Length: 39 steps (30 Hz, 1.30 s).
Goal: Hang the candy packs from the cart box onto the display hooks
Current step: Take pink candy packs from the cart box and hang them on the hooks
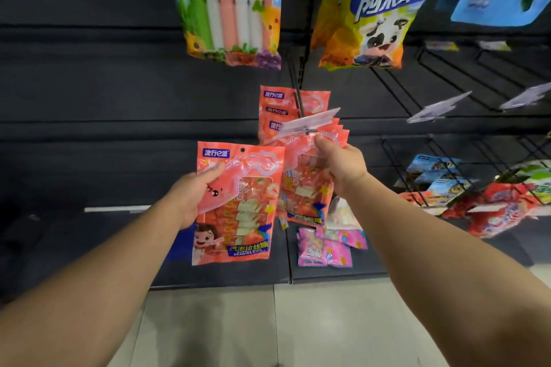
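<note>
Left hand (190,197) grips a glossy salmon-pink plastic candy pack (238,205) by its left edge; thumb lies across the pack's front near the top, remaining fingers hidden behind. Pack upright, its punched hole clear of any hook.

Right hand (343,164) pinches the top edge of a second identical pink pack (304,197), fingertips curled at the hanging hole, just under the tip of the black metal display hook (299,101) and its clear price-tag holder (310,122). More matching pink packs (274,104) hang behind on that hook. Small pink sachets (325,247) lie on the dark shelf (208,271) below.
</note>
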Tool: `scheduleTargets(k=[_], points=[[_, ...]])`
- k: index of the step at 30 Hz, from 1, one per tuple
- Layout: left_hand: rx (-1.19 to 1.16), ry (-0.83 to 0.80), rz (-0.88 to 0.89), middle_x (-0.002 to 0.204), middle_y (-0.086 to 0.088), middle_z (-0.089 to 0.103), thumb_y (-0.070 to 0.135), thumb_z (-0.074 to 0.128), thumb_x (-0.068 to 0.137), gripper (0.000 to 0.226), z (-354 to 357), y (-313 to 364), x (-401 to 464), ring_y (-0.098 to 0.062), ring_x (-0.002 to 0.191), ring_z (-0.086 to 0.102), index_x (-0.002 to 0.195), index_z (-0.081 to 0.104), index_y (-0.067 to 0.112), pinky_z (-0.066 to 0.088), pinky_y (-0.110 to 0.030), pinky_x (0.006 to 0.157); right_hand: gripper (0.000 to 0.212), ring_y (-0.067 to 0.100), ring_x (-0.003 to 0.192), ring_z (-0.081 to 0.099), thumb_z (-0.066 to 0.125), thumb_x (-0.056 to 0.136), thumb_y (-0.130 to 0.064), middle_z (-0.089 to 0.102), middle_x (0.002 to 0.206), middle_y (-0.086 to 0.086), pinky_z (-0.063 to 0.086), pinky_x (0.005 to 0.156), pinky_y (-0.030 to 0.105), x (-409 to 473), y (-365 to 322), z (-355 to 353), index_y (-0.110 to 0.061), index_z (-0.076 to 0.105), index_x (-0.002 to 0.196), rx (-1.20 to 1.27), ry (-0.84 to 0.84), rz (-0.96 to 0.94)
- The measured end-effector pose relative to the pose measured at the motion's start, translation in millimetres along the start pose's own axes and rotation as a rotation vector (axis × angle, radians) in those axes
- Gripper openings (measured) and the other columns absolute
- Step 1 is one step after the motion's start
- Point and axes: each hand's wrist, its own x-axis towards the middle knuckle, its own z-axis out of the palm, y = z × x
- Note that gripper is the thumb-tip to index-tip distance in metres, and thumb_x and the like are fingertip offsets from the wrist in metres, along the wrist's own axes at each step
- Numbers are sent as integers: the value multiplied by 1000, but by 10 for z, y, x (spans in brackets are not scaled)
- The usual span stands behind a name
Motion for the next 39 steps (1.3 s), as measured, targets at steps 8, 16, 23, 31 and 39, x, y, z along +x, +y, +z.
scheduleTargets(k=[8,16,23,31,39], points=[[1,0,-29,110,-13,76,49,72,85,43,-6,-70,-5,-35,105,71,115,73,18,56,-51,95,18,27,80,75,72,88,-29,74,86,7,61,78,43,26,-42,52,-13,66,87,-72,59,7],[17,-22,-46,105,-12,77,50,72,85,42,58,-108,15,-32,99,73,113,73,17,58,-46,87,21,20,67,64,70,89,-32,65,73,0,50,55,25,127,-100,138,-12,64,88,-134,124,22],[60,-84,-10,104,-9,78,53,73,84,44,326,-65,79,-31,103,73,111,74,20,53,-52,100,36,13,68,53,73,86,-35,60,95,4,42,65,28,98,113,-27,-13,51,105,-78,391,-10],[12,-150,41,103,-4,79,54,77,80,32,916,121,142,-27,104,72,96,78,27,52,-49,102,18,9,45,58,70,92,-30,70,69,-1,47,53,26,-7,144,-126,-12,66,92,13,-92,44],[-72,-42,-7,104,0,78,72,83,47,62,1142,334,187,-26,105,71,89,80,27,51,-47,103,18,5,35,51,68,93,-21,65,60,-3,36,35,16,90,-139,-113,-14,61,79,-12,-24,-57]])
